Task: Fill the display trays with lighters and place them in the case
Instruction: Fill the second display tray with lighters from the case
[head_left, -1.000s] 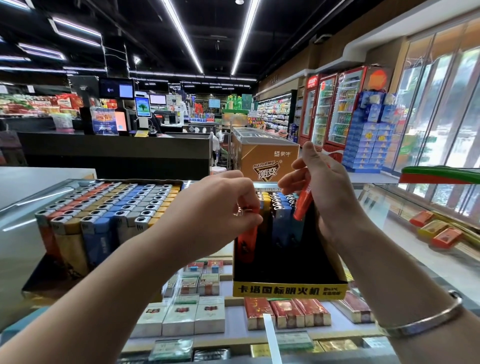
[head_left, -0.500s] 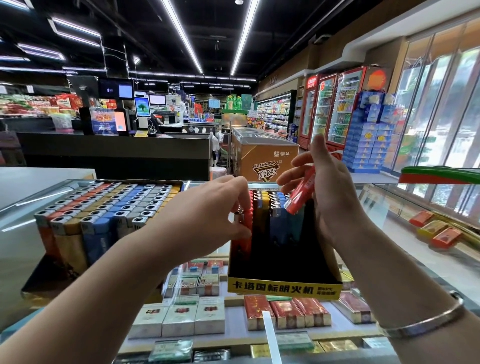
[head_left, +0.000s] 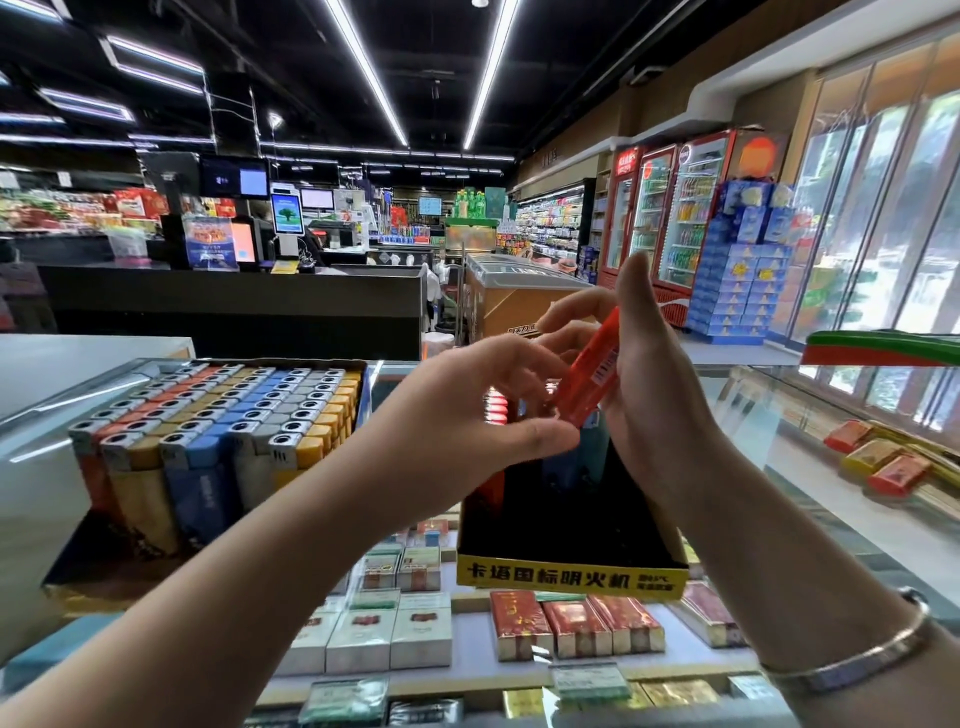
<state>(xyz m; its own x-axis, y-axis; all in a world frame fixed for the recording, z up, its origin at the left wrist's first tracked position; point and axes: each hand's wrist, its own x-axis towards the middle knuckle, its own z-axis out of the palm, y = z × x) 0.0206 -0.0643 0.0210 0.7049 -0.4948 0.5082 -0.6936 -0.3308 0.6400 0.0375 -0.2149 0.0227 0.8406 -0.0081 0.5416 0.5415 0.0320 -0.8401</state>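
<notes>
While gripped, orange lighter (head_left: 589, 370) steeply tilted.

Hands hide tray (head_left: 571, 577) lighters (mostly).

The left hand (head_left: 467, 415) has left the tray (head_left: 571, 577), its fingers now meeting the raised red lighter (head_left: 589, 371).

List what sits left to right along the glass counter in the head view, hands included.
Full tray of lighters → left hand → orange lighter gripped in the right hand, above the black tray with the yellow front → red and yellow packs under the glass.
</notes>
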